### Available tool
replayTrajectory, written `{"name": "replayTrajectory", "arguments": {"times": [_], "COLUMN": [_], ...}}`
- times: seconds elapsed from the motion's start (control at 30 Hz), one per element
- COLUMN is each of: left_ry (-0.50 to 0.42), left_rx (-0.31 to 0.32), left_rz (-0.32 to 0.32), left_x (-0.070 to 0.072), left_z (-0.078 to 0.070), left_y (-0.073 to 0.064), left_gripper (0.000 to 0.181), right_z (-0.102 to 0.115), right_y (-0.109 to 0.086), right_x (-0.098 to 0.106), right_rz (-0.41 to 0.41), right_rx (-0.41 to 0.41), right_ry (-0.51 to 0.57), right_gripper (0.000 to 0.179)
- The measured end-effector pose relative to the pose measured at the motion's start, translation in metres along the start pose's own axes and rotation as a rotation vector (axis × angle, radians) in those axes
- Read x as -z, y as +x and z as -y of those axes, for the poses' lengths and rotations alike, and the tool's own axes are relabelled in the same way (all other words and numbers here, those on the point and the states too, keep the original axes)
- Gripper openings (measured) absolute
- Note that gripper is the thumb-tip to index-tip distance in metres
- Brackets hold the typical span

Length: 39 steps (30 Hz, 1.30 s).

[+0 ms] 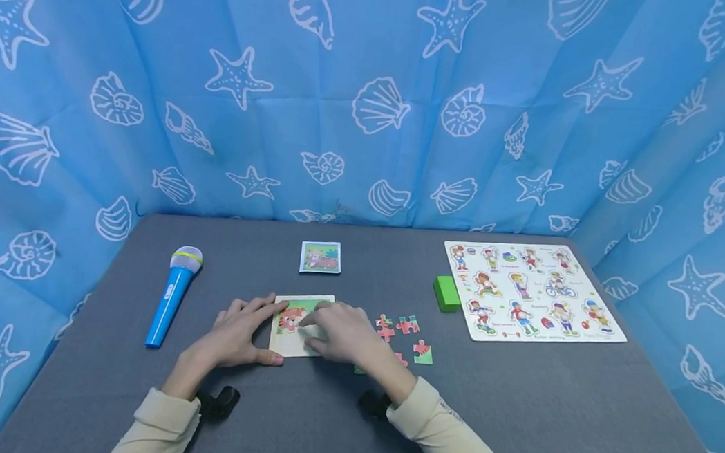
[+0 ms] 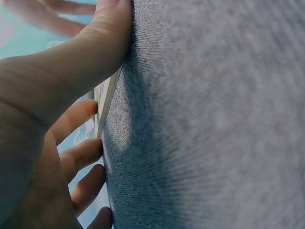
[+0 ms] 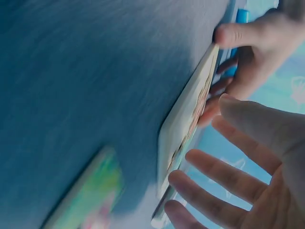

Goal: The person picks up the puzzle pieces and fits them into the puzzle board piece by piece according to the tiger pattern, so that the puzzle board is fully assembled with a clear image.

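Thin square cream puzzle board point(image 1: 295, 348), smooth and flat with a clean-cut edge, sits mid-table, slightly left; orange tiger on green pictured across its far-left part, near strip plain cream. Left hand point(image 1: 238, 330) at its left side: thumb on near-left corner, index on far-left area, fingers spread, gently bent, not wrapped round anything. Right hand point(image 1: 342, 333) over the right half, fingers loosely extended and apart, nothing visible in them; can't tell if tips touch. Just right: loose knobbed jigsaw pieces point(image 1: 422, 353), flat, orange and green, some partly behind the right hand. Far side: small square picture card point(image 1: 320, 257), pale border. Left: blue plastic toy microphone point(image 1: 170, 298), tapered handle, rounded grey head, yellow band. Right: solid green rectangular block point(image 1: 447, 294), touching or just beside a large white figure board point(image 1: 505, 297), rounded corners. All on dark grey woven-textured tabletop point(image 1: 326, 418); creased blue shell-print curtain point(image 1: 380, 47) behind.
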<state>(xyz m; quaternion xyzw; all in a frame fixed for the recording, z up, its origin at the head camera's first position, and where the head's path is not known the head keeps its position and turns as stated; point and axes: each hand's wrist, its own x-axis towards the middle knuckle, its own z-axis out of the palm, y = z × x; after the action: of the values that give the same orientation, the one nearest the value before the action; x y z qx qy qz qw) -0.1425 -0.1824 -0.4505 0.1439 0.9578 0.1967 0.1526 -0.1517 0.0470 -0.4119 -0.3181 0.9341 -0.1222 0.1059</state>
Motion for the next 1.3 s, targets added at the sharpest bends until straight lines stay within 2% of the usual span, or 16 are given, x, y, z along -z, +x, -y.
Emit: {"name": "replayTrajectory", "arguments": {"times": [0.23,0.47,0.77,1.0,1.3], "left_ry": [0.002,0.000,-0.005,-0.011,-0.005], "left_rx": [0.003,-0.011,-0.012,-0.002,-0.007], "left_rz": [0.015,0.009,0.017,0.021,0.019], "left_x": [0.000,0.002,0.001,0.001,-0.001], "left_z": [0.000,0.000,0.001,0.002,0.004], "left_y": [0.000,-0.001,0.000,-0.001,0.000], "left_gripper": [0.102,0.102,0.101,0.101,0.100], "right_z": [-0.034,-0.076,-0.118,-0.124,-0.109], "right_y": [-0.026,-0.053,-0.080,-0.085,-0.068], "right_x": [0.011,0.020,0.021,0.019,0.014], "right_rz": [-0.044,-0.138,-0.131,-0.136,-0.110], "right_rx": [-0.021,-0.062,-0.105,-0.100,-0.055], "right_ry": [0.100,0.096,0.092,0.066,0.016], "right_gripper": [0.029,0.029,0.030,0.032,0.034]}}
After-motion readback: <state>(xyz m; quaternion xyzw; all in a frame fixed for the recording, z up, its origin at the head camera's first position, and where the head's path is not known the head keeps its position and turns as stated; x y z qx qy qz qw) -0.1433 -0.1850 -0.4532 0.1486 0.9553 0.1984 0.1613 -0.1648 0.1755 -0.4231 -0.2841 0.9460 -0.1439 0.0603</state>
